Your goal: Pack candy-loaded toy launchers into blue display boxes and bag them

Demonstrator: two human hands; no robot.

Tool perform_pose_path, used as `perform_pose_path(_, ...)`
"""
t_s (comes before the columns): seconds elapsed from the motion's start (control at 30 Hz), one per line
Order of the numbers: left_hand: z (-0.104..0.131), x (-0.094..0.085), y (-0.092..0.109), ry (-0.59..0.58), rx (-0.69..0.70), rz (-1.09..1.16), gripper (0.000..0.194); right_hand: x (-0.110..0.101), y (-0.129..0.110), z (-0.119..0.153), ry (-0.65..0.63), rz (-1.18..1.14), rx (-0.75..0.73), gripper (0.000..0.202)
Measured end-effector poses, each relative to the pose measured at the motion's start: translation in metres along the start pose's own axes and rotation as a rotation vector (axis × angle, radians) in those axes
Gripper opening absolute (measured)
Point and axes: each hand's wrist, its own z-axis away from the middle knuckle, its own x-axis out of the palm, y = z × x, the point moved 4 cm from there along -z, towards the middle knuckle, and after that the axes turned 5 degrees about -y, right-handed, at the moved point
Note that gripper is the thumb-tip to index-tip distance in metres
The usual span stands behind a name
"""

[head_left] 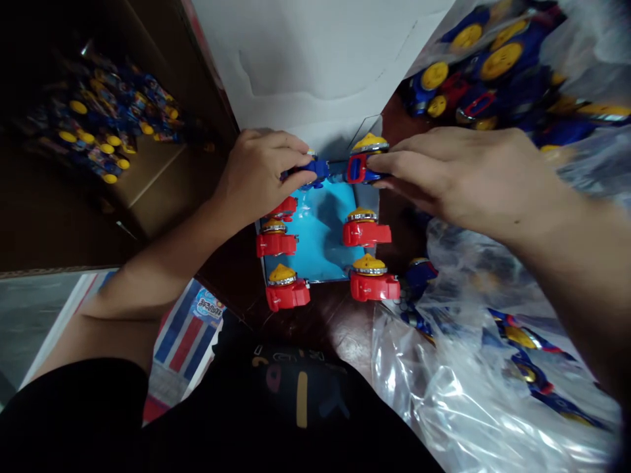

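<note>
My left hand (pixel 269 167) is closed on a small blue plastic toy (pixel 315 172) at the far left corner of a box with a bright blue inside (pixel 315 226). At the far right corner, my right hand (pixel 444 167) grips a blue toy with a red frame and a yellow cone top (pixel 363 164). Red toys with yellow cone tops line both sides of the box: one at the near left (pixel 286 289), one at the near right (pixel 374 279), and others behind them. My fingers hide part of both held toys.
A white cardboard panel (pixel 315 59) rises behind the box. On the right, clear plastic bags (pixel 473 394) hold several blue and yellow toys (pixel 500 59). A brown carton (pixel 152 171) with many small blue and yellow pieces stands left, above a striped printed bag (pixel 185 335).
</note>
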Motion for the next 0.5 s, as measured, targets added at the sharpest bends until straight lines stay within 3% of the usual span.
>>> perform_pose_path(0.13, 0.000, -0.001, -0.002, 0.015, -0.026, 0.063, 0.011, -0.007, 0.013, -0.014, -0.055, 0.171, -0.149, 0.064)
perform_pose_path(0.27, 0.000, 0.000, -0.002, 0.018, -0.016, 0.013, 0.015, -0.014, 0.018, -0.028, -0.101, 0.213, -0.198, 0.062)
perform_pose_path(0.5, 0.000, 0.007, 0.007, 0.031, -0.040, 0.109, 0.011, 0.007, 0.003, -0.044, -0.207, 0.237, -0.118, 0.043)
